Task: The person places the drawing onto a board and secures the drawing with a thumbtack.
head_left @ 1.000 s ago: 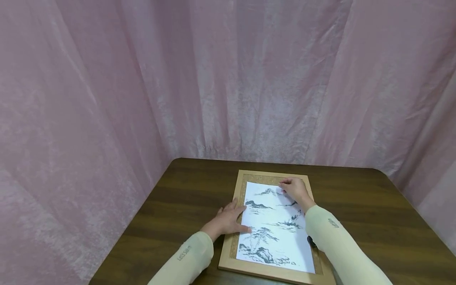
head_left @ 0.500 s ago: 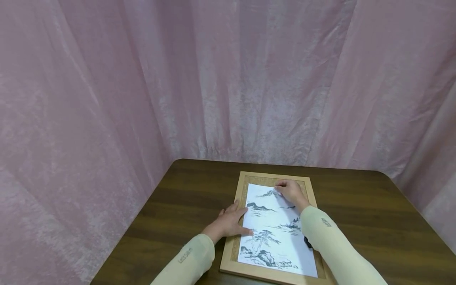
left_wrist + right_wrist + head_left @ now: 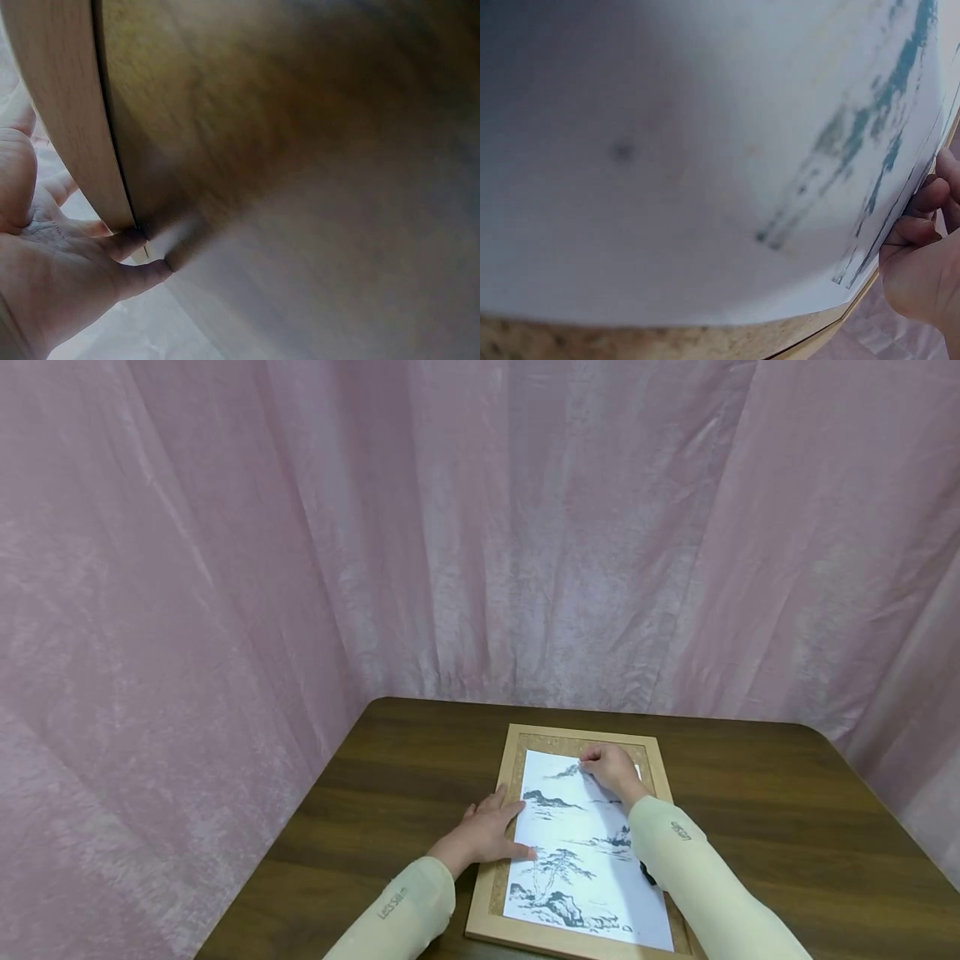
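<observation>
A white sheet of paper with an ink landscape of mountains and pines lies on a cork board with a pale wooden frame. My left hand rests with spread fingers across the board's left edge, the thumb on the paper. In the left wrist view, fingers of this hand reach over the wooden frame. Near the paper's top edge my right hand has its fingers bent and fingertips together on or just above the sheet. Whether something small is between them is hidden.
The board lies on a dark brown wooden table. Pink curtains hang behind and to the left of it. A small black object shows beside the right sleeve, over the paper's right side.
My right hand has shifted a little left and toward me along the top of the paper, uncovering its upper right corner. The left hand stays on the board's left edge.
</observation>
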`<action>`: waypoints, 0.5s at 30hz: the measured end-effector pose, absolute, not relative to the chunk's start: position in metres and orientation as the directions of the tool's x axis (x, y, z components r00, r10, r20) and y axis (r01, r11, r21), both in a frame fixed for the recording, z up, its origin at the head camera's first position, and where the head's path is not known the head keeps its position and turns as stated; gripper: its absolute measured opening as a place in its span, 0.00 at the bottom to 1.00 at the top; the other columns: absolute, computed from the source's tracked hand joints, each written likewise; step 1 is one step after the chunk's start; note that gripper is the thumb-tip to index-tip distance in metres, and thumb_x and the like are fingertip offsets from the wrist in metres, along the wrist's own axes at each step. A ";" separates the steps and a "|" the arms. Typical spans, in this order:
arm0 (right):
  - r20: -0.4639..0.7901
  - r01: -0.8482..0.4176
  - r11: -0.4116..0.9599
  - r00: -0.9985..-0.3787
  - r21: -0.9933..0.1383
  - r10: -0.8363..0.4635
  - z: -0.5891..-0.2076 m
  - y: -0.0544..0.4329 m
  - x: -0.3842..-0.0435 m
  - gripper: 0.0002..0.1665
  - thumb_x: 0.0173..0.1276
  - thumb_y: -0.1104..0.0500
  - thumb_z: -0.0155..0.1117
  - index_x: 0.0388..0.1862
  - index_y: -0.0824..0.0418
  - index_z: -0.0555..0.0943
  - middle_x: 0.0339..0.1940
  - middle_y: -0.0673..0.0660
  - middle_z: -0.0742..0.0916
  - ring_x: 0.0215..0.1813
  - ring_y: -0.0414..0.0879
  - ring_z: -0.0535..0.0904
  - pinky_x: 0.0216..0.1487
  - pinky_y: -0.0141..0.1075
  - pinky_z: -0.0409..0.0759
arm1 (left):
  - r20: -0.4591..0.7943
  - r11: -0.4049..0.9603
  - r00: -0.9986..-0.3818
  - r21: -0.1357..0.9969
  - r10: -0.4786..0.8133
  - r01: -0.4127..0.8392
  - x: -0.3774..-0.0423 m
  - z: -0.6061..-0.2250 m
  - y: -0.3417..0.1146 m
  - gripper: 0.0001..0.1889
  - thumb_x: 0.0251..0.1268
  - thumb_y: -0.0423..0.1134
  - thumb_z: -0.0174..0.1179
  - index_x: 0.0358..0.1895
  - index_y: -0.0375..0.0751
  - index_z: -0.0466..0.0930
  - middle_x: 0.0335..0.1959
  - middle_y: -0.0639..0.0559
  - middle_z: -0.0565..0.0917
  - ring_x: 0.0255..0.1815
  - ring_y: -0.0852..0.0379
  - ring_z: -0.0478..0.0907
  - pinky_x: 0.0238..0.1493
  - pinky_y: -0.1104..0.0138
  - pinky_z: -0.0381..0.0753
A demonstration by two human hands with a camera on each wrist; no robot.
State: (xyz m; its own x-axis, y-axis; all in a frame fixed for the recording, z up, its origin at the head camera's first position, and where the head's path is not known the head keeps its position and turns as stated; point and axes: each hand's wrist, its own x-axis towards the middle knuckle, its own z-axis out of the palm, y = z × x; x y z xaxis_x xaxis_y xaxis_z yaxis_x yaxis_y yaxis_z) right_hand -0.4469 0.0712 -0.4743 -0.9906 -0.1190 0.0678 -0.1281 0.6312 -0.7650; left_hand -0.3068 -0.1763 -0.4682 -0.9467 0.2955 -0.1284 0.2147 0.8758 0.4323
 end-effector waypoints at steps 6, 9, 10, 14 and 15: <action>0.070 -0.125 0.643 -0.991 -0.755 -0.111 -0.475 0.072 -0.447 0.06 0.68 0.62 0.68 0.40 0.63 0.88 0.48 0.61 0.87 0.53 0.57 0.80 0.55 0.51 0.75 | -0.127 0.876 -0.948 0.434 0.291 0.210 -0.305 -0.467 -0.178 0.47 0.56 0.66 0.67 0.76 0.50 0.62 0.81 0.41 0.45 0.79 0.41 0.45 0.73 0.40 0.46; 0.052 -0.105 0.632 -0.993 -0.768 -0.101 -0.473 0.072 -0.446 0.07 0.68 0.61 0.69 0.40 0.62 0.89 0.49 0.61 0.87 0.55 0.58 0.79 0.57 0.52 0.75 | -0.128 0.874 -0.948 0.439 0.291 0.209 -0.304 -0.466 -0.178 0.47 0.56 0.66 0.67 0.77 0.50 0.62 0.81 0.41 0.44 0.80 0.41 0.45 0.73 0.40 0.46; 0.045 -0.096 0.626 -0.994 -0.774 -0.096 -0.472 0.072 -0.445 0.07 0.68 0.60 0.69 0.40 0.62 0.89 0.50 0.61 0.86 0.56 0.58 0.79 0.58 0.52 0.74 | -0.127 0.873 -0.948 0.440 0.293 0.211 -0.304 -0.466 -0.178 0.47 0.56 0.65 0.67 0.77 0.50 0.62 0.81 0.41 0.44 0.79 0.41 0.45 0.73 0.40 0.46; 0.032 -0.076 0.616 -0.996 -0.784 -0.083 -0.470 0.073 -0.444 0.08 0.67 0.59 0.70 0.41 0.61 0.90 0.53 0.61 0.86 0.58 0.58 0.78 0.60 0.53 0.73 | -0.125 0.871 -0.946 0.440 0.300 0.218 -0.304 -0.465 -0.177 0.47 0.56 0.66 0.67 0.77 0.49 0.62 0.81 0.41 0.44 0.79 0.41 0.45 0.73 0.40 0.46; 0.030 -0.074 0.617 -0.996 -0.784 -0.080 -0.470 0.073 -0.443 0.08 0.67 0.59 0.70 0.41 0.61 0.90 0.53 0.61 0.86 0.58 0.58 0.78 0.61 0.53 0.73 | -0.124 0.872 -0.946 0.437 0.300 0.219 -0.303 -0.465 -0.177 0.47 0.56 0.66 0.67 0.77 0.49 0.62 0.81 0.40 0.44 0.79 0.41 0.45 0.73 0.40 0.46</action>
